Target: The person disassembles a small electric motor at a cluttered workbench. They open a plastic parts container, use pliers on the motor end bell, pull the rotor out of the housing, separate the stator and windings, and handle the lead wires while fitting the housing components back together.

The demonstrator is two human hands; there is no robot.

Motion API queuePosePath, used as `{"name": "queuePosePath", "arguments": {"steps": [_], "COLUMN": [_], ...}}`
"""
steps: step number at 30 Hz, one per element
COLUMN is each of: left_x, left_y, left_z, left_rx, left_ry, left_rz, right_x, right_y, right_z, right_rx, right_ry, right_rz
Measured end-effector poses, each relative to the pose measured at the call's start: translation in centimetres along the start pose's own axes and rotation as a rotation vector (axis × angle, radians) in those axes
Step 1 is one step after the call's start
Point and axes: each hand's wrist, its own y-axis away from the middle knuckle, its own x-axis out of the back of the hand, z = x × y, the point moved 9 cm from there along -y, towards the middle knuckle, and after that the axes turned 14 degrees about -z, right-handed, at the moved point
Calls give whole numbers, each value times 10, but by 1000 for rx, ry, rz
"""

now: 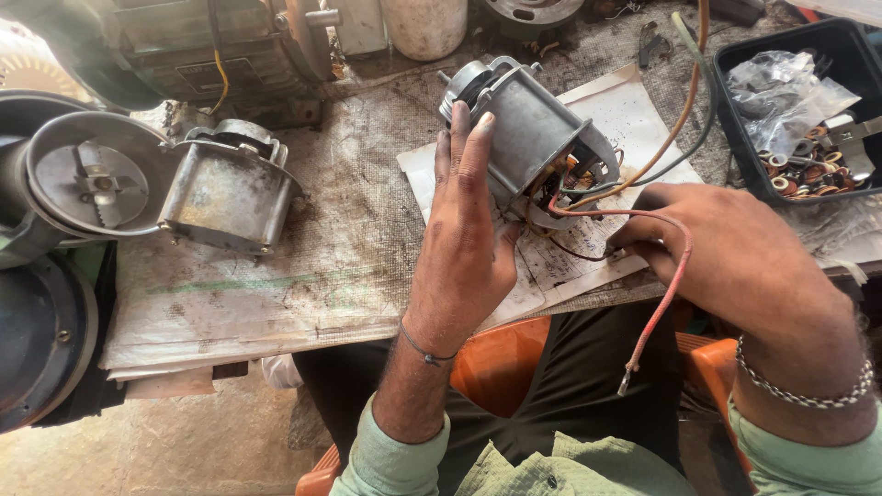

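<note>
Left hand [464,248] grip clamped on the motor [528,133] at frame centre; right hand [726,253] pinches its red wire [666,294]. Best pull gently, motor steadied.

Motor [533,138] on papers [634,110]; housing [228,195] left; tray [735,101] right.

The motor housing [528,133] is dull grey metal, scuffed and matt, like the second metal casing [230,193] beside it. The red wire [675,276] has smooth plastic sheathing, the tray [735,119] is glossy black plastic, and the bench covering [349,239] is stained, rough paper.
</note>
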Motion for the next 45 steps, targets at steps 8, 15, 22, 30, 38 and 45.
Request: {"name": "queuePosePath", "arguments": {"steps": [8,15,22,30,38,45], "left_x": [0,1,3,4,10,20], "left_y": [-2,0,4,5,7,6], "left_z": [-4,-7,-20,-27,-30,-23], "left_rx": [10,35,128,179,255,216], "left_ry": [-32,-30,-47,-70,-51,-112], "left_rz": [27,39,73,78,14,-61], "right_x": [5,11,6,-3,-1,-7], "right_y": [4,9,20,20,8,1], "right_z": [16,19,41,51,50,47], "right_rx": [-268,-163,-283,-409,-447,-394], "right_ry": [351,336,182,115,72,140], "right_rz": [13,108,-27,-266,-223,-309]}}
